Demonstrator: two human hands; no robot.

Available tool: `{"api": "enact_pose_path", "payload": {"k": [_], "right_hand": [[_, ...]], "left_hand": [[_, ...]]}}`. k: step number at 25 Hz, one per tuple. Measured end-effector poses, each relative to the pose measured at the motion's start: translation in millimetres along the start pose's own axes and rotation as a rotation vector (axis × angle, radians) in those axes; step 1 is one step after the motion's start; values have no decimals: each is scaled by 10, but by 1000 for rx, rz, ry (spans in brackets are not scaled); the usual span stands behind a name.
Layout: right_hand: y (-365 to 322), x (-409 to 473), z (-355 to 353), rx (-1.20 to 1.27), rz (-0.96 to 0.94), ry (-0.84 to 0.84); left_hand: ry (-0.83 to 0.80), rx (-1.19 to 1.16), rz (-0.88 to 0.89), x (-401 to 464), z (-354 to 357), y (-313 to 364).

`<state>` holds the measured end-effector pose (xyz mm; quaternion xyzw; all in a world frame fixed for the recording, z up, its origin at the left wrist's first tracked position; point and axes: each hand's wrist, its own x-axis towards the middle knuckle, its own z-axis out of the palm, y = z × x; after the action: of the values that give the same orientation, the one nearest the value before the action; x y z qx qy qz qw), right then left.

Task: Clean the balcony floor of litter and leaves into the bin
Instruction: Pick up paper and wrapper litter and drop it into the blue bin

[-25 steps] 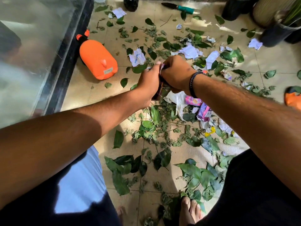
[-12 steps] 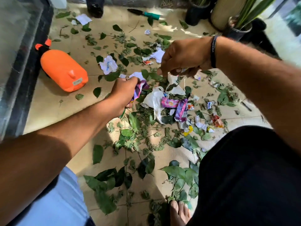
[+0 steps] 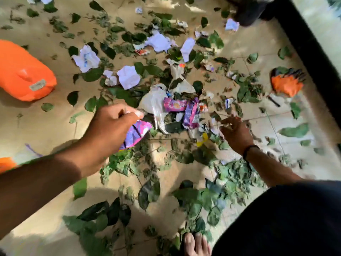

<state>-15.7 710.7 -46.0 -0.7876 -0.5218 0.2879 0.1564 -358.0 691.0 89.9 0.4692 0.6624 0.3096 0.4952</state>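
- Step in hand, as I judge it: gathering loose wrappers by hand before any go to the bin. No bin is in view.
- Left hand (image 3: pixel 112 124): fingers curled round a crumpled purple-and-pink wrapper (image 3: pixel 135 134), gripped and hanging below the palm, clear of the floor (image 3: pixel 36 126).
- Right hand (image 3: pixel 235 133): fingers spread and loosely bent, low over the litter beside a yellow scrap (image 3: pixel 203 139). Blurred; cannot tell whether the fingertips touch or pinch anything.
- Task's things: a pile of wrappers (image 3: pixel 184 109) and a white plastic bag (image 3: pixel 154 102) lies between the two hands; torn paper (image 3: pixel 128 76) further off; leaves (image 3: pixel 190 198) scattered all over, thick near the bare foot (image 3: pixel 196 243).
- To do it well: take the bigger wrappers and paper first, packing them into the left hand; leave leaves for a sweep or scoop.
- Thin plastic may slip out; keep the grip tight.
- Orange jug (image 3: pixel 22 71) lies at left, well apart from the pile.
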Motion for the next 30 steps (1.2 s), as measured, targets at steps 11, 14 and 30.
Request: {"api": "enact_pose_path", "payload": {"k": [11,14,30], "right_hand": [[366,-165,158,-49,68,-24],[333,-151,249,-183,60,-40],[552,-440,-70,34,142,-36]], "left_hand": [[-183,82,-38,-82,91,26],[-184,102,-59,-105,19,-27],[-357,99,-45,-283,116,-18]]}}
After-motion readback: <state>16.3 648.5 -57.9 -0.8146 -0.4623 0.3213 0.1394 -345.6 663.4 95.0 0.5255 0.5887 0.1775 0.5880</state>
